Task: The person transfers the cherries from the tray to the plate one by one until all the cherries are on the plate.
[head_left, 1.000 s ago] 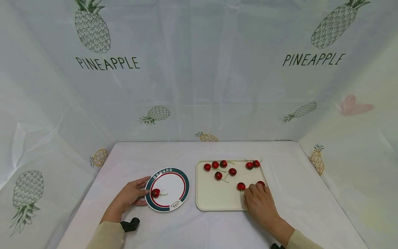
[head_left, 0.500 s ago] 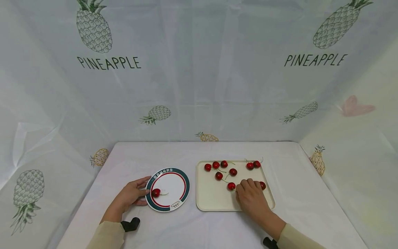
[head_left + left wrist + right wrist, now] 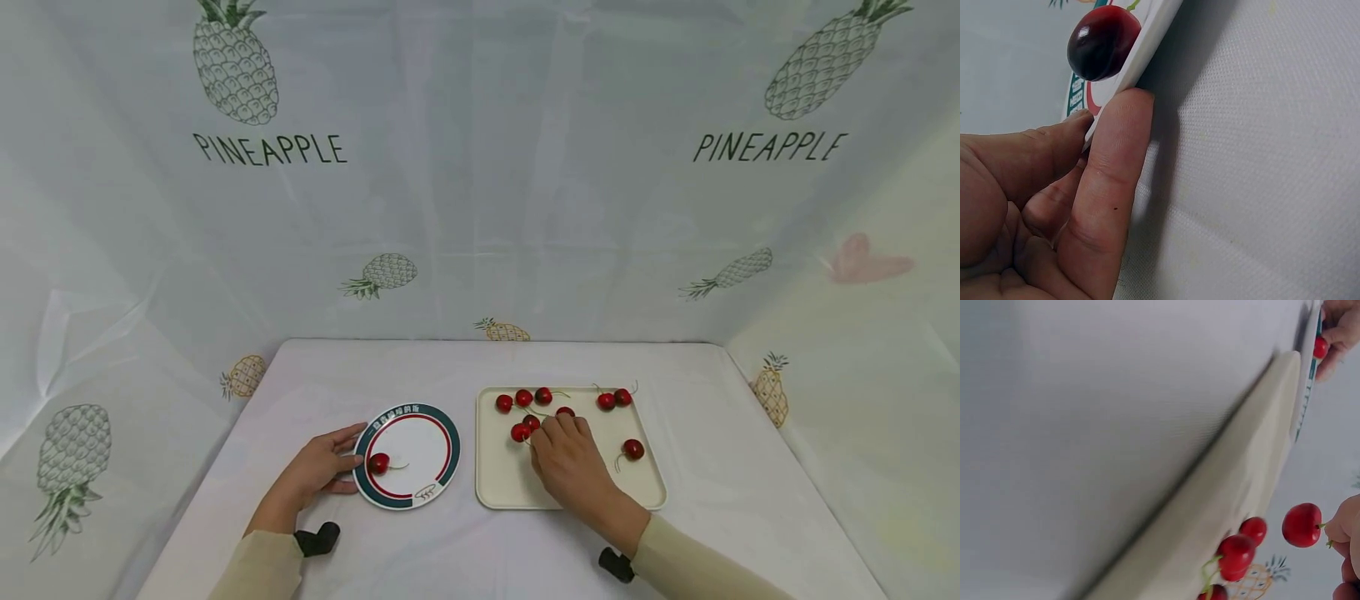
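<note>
My left hand (image 3: 324, 462) pinches the near-left rim of a round white plate (image 3: 416, 442) with a green band, thumb on top and a finger beneath. On that plate lies one dark red cherry (image 3: 1104, 42), close to the thumb. Over the cream tray (image 3: 501, 485), my right hand (image 3: 573, 467) pinches a cherry (image 3: 1302, 525) by its green stem; the fruit hangs left of the fingertips in the head view. Several other cherries lie in the tray, a few of them just behind this hand, one partly covered by it.
Two cherries (image 3: 606, 401) sit at the tray's back right corner, and a single cherry (image 3: 633, 449) lies along its right side. A white cloth (image 3: 405, 554) covers the table. Behind hangs a pineapple-print sheet (image 3: 517, 208).
My right hand has moved left across the tray, carrying the cherry by its stem from the right part toward the middle. The left hand and plate have stayed put.
</note>
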Available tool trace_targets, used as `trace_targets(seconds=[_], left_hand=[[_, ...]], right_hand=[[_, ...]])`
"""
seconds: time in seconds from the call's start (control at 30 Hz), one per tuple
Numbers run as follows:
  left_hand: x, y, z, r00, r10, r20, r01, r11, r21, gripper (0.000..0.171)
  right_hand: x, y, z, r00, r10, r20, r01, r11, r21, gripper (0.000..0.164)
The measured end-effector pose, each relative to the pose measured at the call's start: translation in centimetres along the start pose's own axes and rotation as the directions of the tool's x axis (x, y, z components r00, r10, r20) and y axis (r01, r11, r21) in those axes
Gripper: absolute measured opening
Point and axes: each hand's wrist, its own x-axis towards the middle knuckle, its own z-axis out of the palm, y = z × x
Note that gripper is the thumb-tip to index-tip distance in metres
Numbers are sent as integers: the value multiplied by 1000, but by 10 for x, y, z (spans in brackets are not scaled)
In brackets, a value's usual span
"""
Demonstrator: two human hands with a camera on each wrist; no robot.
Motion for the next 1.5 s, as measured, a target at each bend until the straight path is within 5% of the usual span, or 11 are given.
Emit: trace_targets(seconds=[0.23,0.53,1.5], left_hand=[[1,1,0,1000,7,7,-7,1000,-18,64],[1,1,0,1000,9,7,-9,1000,-25,65],[3,-2,-1,1000,-4,4,4,999,-46,64]], right_hand=[[22,-10,5,997,-63,-37,63,998,-6,45],[43,-23,7,995,-95,16,95,995,-5,17],[91,-85,37,969,-179,169,186,982,-29,14]])
